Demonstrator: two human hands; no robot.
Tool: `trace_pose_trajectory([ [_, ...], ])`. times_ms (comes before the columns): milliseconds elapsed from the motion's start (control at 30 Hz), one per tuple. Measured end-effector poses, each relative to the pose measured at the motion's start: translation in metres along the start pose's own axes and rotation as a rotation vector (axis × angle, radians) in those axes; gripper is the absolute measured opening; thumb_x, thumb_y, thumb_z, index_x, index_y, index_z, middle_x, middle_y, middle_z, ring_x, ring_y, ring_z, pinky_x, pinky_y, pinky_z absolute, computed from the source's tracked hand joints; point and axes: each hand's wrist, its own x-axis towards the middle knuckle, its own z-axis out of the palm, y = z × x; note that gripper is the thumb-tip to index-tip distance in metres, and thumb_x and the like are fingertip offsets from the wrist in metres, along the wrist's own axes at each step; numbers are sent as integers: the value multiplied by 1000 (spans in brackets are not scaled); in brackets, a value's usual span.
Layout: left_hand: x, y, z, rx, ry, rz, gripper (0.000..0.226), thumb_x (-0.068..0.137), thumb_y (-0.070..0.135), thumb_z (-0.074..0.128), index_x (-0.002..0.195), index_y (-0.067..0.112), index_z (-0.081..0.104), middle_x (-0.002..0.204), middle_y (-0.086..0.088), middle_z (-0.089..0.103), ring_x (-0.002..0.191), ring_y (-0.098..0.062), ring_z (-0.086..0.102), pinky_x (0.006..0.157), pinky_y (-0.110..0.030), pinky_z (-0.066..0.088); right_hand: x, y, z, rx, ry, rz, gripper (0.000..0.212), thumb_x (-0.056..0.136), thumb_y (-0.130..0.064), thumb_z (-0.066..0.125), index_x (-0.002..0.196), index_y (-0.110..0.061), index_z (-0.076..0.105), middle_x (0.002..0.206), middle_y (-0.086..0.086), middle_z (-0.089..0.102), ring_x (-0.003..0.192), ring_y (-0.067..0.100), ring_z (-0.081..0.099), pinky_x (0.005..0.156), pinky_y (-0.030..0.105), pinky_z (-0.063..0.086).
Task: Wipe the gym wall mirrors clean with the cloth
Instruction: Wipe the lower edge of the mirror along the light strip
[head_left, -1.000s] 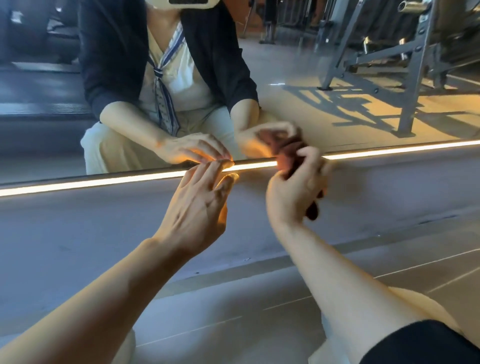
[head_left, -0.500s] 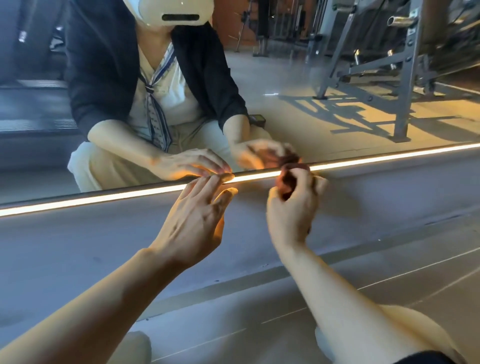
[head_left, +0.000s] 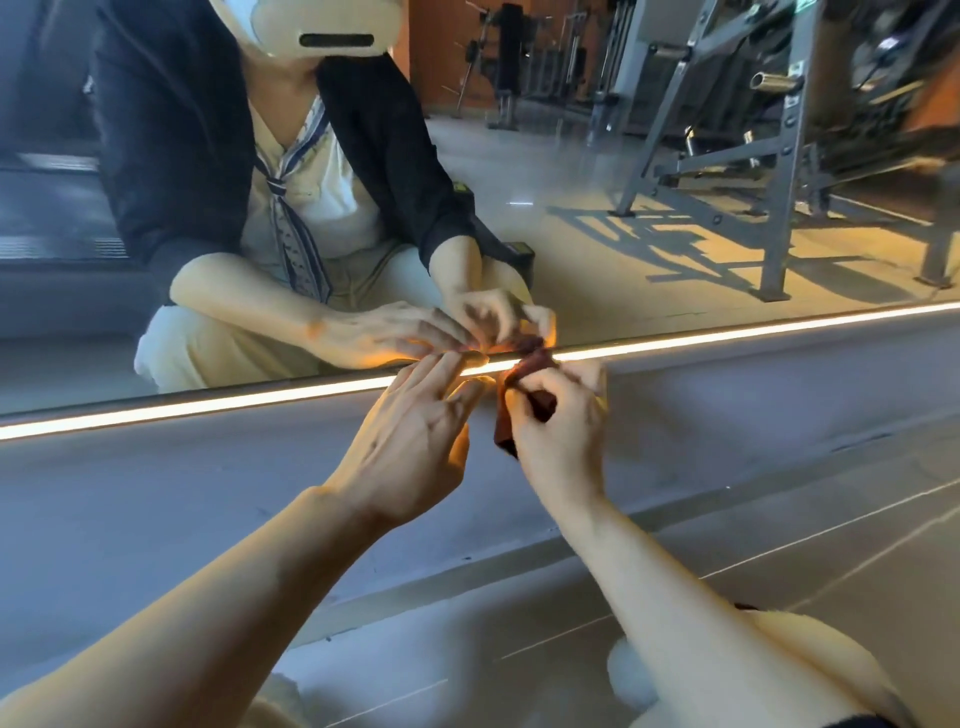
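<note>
The wall mirror (head_left: 597, 218) fills the upper half of the view and ends at a glowing light strip (head_left: 208, 408) along its bottom edge. My right hand (head_left: 558, 431) grips a bunched dark red cloth (head_left: 530, 364) and holds its tip against the strip at the mirror's lower edge. My left hand (head_left: 415, 441) is just to the left, fingers extended, fingertips touching the strip beside the cloth. The mirror reflects both hands and the cloth.
Below the strip a grey wall base (head_left: 727, 415) slopes down to a tiled floor (head_left: 467, 649). The mirror reflects a crouching person and a grey weight rack (head_left: 779, 156) on a sunlit floor. My knee (head_left: 800, 654) is at the lower right.
My right hand has moved left along the strip with the cloth, closing the gap to my left hand. The camera has tilted up, showing more of the mirror.
</note>
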Motion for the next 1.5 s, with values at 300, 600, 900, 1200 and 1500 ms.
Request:
trace_pose_trajectory([
  [300,-3,-3,-7,-70,42,-48,51,69,-5,73,119,2,64,117,-17,61,99,-36,59,86,-42,50,61,-11,-36,19,319,274,38,86,0,68,120,-1,53,122,13,53,111,26,54,96,25,42],
  [600,-18,-15,-17,-18,-25,-109,51,75,-3,72,125,2,62,126,-17,59,107,-37,58,90,-45,50,19,-39,5,84,39,160,28,84,3,66,107,-9,54,117,8,55,104,19,52,76,14,35],
  [900,-20,-9,-20,-8,-27,-161,46,75,-4,73,120,0,65,124,-19,59,107,-40,58,90,-48,51,2,-39,7,92,66,35,32,80,10,66,109,-1,59,115,15,57,102,23,52,83,14,33],
  [1200,-46,-11,-45,64,-39,-297,56,75,1,77,129,1,61,138,-16,54,122,-39,50,102,-55,46,17,-23,-16,181,330,401,26,87,9,61,112,4,56,120,23,54,113,32,49,79,10,30],
  [1500,-70,-1,-27,84,-1,-350,68,65,-6,79,129,1,59,143,-20,49,129,-40,45,106,-58,41,-7,-36,10,190,134,211,26,78,12,62,102,3,61,109,21,59,106,36,54,83,23,33],
])
